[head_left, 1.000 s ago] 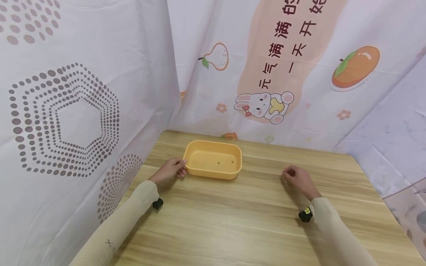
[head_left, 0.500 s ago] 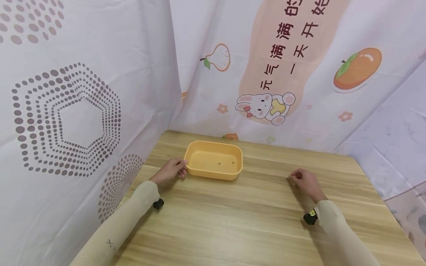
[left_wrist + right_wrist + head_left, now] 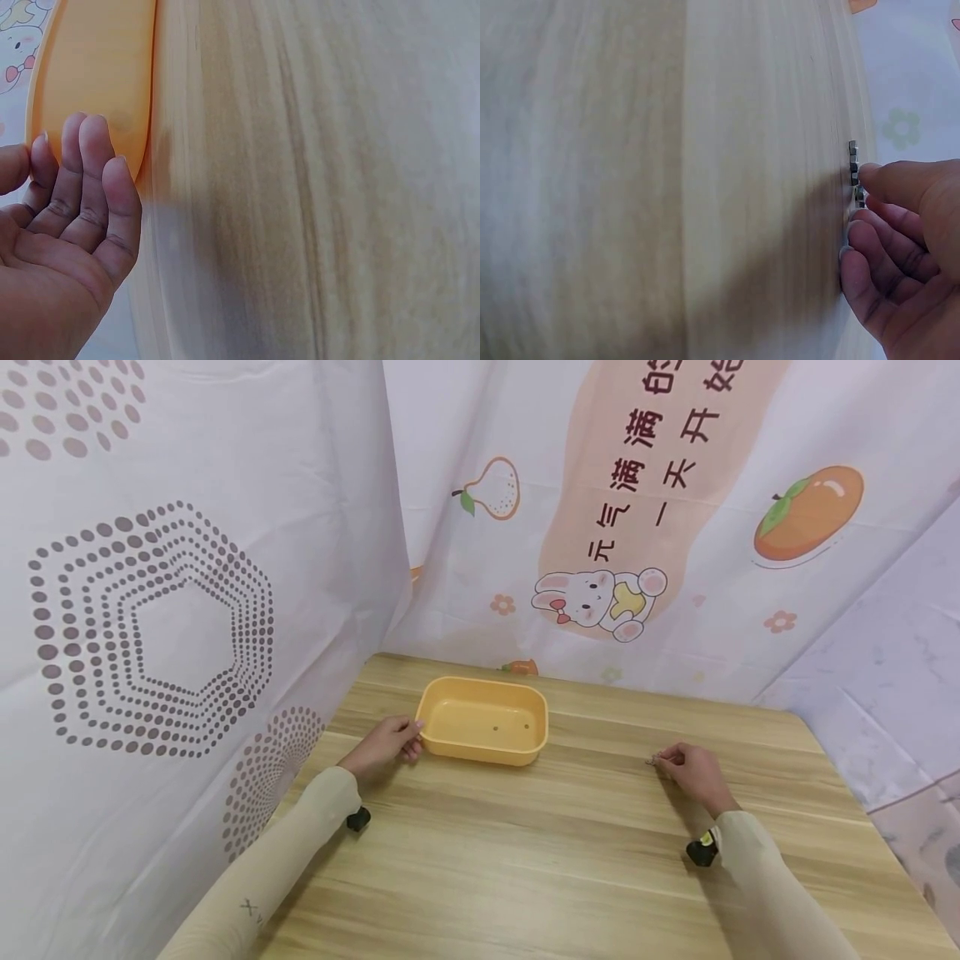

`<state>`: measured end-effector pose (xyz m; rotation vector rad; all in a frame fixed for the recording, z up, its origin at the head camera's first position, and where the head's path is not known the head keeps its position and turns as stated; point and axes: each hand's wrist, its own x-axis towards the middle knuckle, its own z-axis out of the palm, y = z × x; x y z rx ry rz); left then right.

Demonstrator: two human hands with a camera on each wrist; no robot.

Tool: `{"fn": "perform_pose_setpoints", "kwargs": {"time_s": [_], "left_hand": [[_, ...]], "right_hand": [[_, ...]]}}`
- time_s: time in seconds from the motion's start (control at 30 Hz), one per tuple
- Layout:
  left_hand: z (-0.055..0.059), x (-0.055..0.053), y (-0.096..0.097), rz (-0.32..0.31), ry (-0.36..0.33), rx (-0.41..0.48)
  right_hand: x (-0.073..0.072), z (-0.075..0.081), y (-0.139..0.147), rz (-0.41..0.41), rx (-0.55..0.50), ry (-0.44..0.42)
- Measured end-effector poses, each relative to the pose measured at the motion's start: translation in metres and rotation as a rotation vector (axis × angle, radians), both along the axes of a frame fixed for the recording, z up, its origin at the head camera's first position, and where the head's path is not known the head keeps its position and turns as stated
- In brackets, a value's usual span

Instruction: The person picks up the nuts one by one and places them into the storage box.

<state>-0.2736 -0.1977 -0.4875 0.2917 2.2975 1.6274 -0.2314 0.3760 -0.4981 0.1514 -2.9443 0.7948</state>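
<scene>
A yellow plastic box (image 3: 480, 753), shallow and with rounded corners, stands on the table left of centre. My left hand (image 3: 386, 747) pinches the box's left end; in the left wrist view, thumb and index finger meet at its rim while the other fingers curl beneath. Farther right, low over the table, my right hand (image 3: 693, 772) has thumb and index fingertips together at several small silvery metal pieces (image 3: 651, 761). In the right wrist view these metal pieces (image 3: 853, 163) look like little nuts in a row; their exact kind is too small to tell.
The wood-grain table (image 3: 510, 860) ends at a printed curtain (image 3: 465, 610) behind the box. Another curtain (image 3: 322, 568) hangs close along the left arm. Two small dark spots (image 3: 511, 727) show on the box floor; whether holes or pieces, I cannot tell.
My right hand has shifted slightly right, and the small metal pieces have come into sight at its fingertips. The left hand and the box look unmoved; the view has turned a little.
</scene>
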Motion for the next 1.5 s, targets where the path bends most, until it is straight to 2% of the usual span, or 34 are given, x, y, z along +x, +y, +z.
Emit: {"fn": "perform_pose_setpoints", "kwargs": {"time_s": [0.37, 0.73, 0.9, 1.3, 1.5], "left_hand": [[0.001, -0.003, 0.002, -0.001, 0.007, -0.006], [0.002, -0.003, 0.001, -0.002, -0.001, -0.007], [0.004, -0.002, 0.001, -0.005, 0.003, -0.008], [0.006, 0.001, 0.001, 0.001, 0.005, -0.014], [0.001, 0.0, 0.001, 0.005, 0.013, -0.023]], "right_hand": [[-0.002, 0.005, 0.003, -0.009, -0.029, -0.043], [-0.003, 0.007, 0.003, 0.021, 0.017, -0.042], [-0.002, 0.007, 0.006, 0.032, 0.005, -0.077], [0.0, 0.006, 0.012, -0.007, -0.004, -0.152], [0.003, 0.005, 0.014, 0.005, -0.029, -0.204]]}}
